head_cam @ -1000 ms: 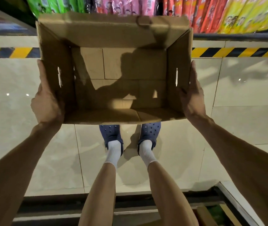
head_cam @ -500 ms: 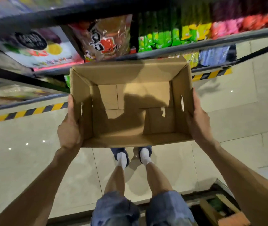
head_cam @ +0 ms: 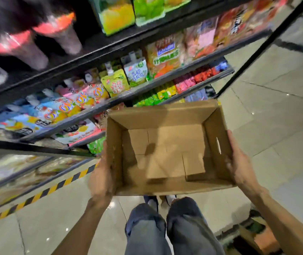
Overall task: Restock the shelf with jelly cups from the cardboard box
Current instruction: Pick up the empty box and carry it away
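Observation:
I carry an open brown cardboard box (head_cam: 165, 115) in front of me at waist height; only its bottom flaps show inside. My left hand (head_cam: 100, 178), blurred, presses flat against the outside of the left wall. Against the right wall lies my right hand (head_cam: 241, 166), fingers pointing forward along the cardboard. Behind and to the left of the box rises the black shelf (head_cam: 91, 50), filled with colourful pouches and snack packs. Yellow and green tubs (head_cam: 117, 15) stand on its upper tier, and cups with red lids (head_cam: 36, 34) show blurred at top left.
A yellow-and-black stripe (head_cam: 55, 186) runs along the shelf's base on the pale tiled floor (head_cam: 276, 107). My legs and shoes are below the box. Another carton (head_cam: 263, 238) sits low at the bottom right. A black upright post (head_cam: 257, 48) ends the shelf at the right.
The view has swung up and left, bringing higher shelf tiers into sight. The box has risen with both hands still on its side walls and is now tilted slightly.

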A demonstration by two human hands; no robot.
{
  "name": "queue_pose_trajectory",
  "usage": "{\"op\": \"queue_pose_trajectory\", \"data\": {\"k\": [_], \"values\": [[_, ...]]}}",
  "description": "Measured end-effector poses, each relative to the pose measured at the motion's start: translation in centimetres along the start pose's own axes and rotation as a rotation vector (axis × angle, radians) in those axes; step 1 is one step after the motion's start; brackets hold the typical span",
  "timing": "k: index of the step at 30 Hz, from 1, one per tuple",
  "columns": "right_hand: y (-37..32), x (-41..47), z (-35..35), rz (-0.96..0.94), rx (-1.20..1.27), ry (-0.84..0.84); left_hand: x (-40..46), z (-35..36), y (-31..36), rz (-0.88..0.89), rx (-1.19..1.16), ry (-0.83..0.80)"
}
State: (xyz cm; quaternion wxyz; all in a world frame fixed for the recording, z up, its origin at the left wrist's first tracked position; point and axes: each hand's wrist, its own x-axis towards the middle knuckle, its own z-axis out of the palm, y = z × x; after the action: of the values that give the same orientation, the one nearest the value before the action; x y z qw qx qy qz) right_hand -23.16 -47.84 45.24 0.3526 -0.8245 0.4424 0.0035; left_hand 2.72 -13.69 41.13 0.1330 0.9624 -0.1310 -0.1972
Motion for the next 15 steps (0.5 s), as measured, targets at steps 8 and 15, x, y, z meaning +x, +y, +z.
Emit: {"op": "queue_pose_trajectory", "data": {"k": [8, 15], "values": [[2.5, -7.4, -9.0, 0.096, 0.105, 0.21, -0.7, -5.2, 11.2, 0.265, 0.018, -0.069], [6.4, -11.5, -15.7, 0.218, 0.152, 0.444, -2.7, -9.1, 25.0, 0.578, -0.117, -0.125]]}}
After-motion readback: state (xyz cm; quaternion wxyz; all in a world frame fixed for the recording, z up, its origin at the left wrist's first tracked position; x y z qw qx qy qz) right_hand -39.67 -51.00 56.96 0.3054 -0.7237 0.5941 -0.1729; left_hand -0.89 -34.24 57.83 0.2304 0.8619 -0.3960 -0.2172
